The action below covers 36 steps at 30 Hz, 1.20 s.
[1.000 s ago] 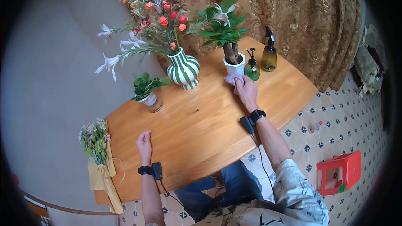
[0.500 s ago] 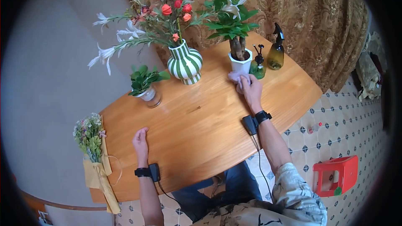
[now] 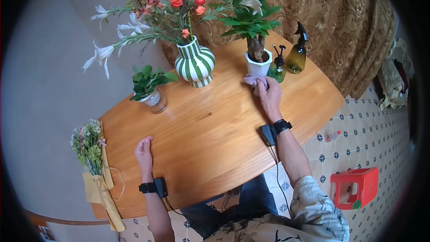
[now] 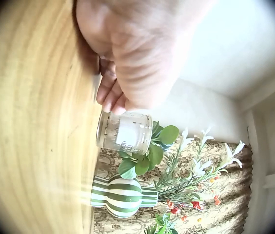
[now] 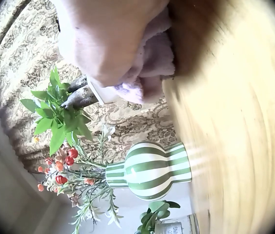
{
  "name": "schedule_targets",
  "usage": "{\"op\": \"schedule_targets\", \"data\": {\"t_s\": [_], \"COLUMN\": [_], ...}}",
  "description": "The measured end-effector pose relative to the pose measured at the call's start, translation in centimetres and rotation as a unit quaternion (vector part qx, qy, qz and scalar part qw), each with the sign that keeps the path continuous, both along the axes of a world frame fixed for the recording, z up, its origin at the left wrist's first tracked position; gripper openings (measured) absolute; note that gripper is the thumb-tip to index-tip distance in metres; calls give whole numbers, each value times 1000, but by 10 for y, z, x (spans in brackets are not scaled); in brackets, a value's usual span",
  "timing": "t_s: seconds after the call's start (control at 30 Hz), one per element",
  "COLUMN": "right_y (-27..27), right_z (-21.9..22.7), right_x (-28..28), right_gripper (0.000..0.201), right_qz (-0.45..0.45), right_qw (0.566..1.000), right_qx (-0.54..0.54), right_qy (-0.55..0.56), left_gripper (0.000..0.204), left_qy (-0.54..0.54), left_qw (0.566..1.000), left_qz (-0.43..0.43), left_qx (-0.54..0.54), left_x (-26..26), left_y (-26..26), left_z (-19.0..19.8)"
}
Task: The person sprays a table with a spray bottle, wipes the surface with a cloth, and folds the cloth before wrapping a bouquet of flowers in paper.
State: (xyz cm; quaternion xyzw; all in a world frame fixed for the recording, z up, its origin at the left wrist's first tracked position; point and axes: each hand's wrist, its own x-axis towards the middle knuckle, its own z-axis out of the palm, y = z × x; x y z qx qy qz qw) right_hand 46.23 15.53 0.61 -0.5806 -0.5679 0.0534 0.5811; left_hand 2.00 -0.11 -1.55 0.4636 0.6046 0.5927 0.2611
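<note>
My right hand (image 3: 270, 96) grips a crumpled lilac cloth (image 3: 254, 80) at the foot of a white faceted pot (image 3: 258, 68) that holds a leafy green plant. In the right wrist view, folds of the cloth (image 5: 158, 58) hang from under the hand close over the wood. Just right of the pot stands a small green glass bottle with a black pump (image 3: 278, 72). My left hand (image 3: 144, 154) rests on the wooden table (image 3: 215, 148) near its left side, fingers loosely curled and holding nothing.
A green-and-white striped vase (image 3: 195, 66) of flowers stands left of the pot, beside a small plant in a glass (image 3: 157, 103). An amber spray bottle (image 3: 296, 59) is at the back right. A wrapped bouquet (image 3: 104, 192) lies along the left edge. A red stool (image 3: 365, 188) stands on the floor.
The head view has shifted a little, so the table's things sit differently in it. My right hand stays at the pot's foot with the cloth; my left hand still rests on the table.
</note>
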Motion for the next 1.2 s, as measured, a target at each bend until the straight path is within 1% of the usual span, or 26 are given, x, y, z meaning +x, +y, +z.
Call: {"op": "schedule_targets", "data": {"t_s": [0.03,0.1,0.13,0.17,0.2,0.27,0.3,0.37,0.4,0.47,0.5,0.53,0.6,0.63,0.7,0.73,0.8,0.83,0.9,0.93,1.0,1.03,1.1,1.13,1.2], "right_y": [2,3,1,-2,-2,1,2,-1,-1,-3,-2,-1,0,-1,-6,-5,-2,-2,-1,-2,-3,-1,3,3,1], "right_z": [-1,0,3,5,3,-2,-1,2,2,2,0,-1,1,4,8,6,3,2,2,3,3,2,-2,-2,-1], "right_x": [0,0,0,0,0,0,0,0,-1,-1,0,0,-1,-2,-2,-2,-1,0,1,1,1,1,2,1,1], "right_gripper": [23,24,24,24,24,25,25,26,26,26,26,26,25,25,25,25,25,25,26,26,27,27,28,28,28], "right_qz": [-15,-10,-7,6,8,-5,-1,-17,-14,10,18,19,-1,-1,21,20,2,1,12,10,20,21,30,34,12], "right_qw": [999,1000,999,998,998,1000,1000,997,997,997,998,998,999,999,999,999,1000,1000,999,999,999,999,999,999,1000], "right_qx": [30,29,27,-58,-60,-22,-19,28,31,-33,-61,-60,21,21,-27,-30,7,7,-6,-5,-50,-49,0,1,-2], "right_qy": [-2,6,16,-6,-10,-18,-19,69,69,71,28,27,39,38,42,40,-4,-4,51,51,-3,-4,12,14,25], "left_gripper": [23,23,23,23,23,22,22,22,22,22,22,22,22,22,22,22,22,22,22,22,22,22,22,22,21], "left_qy": [-2,40,37,42,46,46,50,67,83,80,77,76,76,76,83,81,80,80,92,92,99,99,109,110,80], "left_qw": [1000,999,999,999,999,999,999,998,996,996,996,996,996,996,996,996,997,997,995,995,995,995,993,993,996], "left_qz": [2,3,4,-1,-6,-4,-3,1,0,1,-1,0,-5,-5,-1,-1,-8,-8,-6,-8,-3,-2,1,5,-4], "left_qx": [0,-14,-17,-16,-16,-20,-22,-19,-19,-28,-40,-39,-37,-37,-34,-36,-19,-19,-28,-27,-33,-32,-48,-47,-37], "left_x": [0,0,-1,-2,-1,1,1,-1,-1,-1,-1,0,0,-1,-3,-3,-3,-1,2,2,2,2,1,0,1], "left_y": [0,0,1,2,2,2,1,1,2,2,2,1,2,3,3,3,4,3,2,3,2,2,0,0,1], "left_z": [0,0,-1,-3,-4,-3,-1,-3,-3,-3,-3,-3,-2,-3,-8,-10,-8,-6,1,1,1,1,2,1,-1]}}
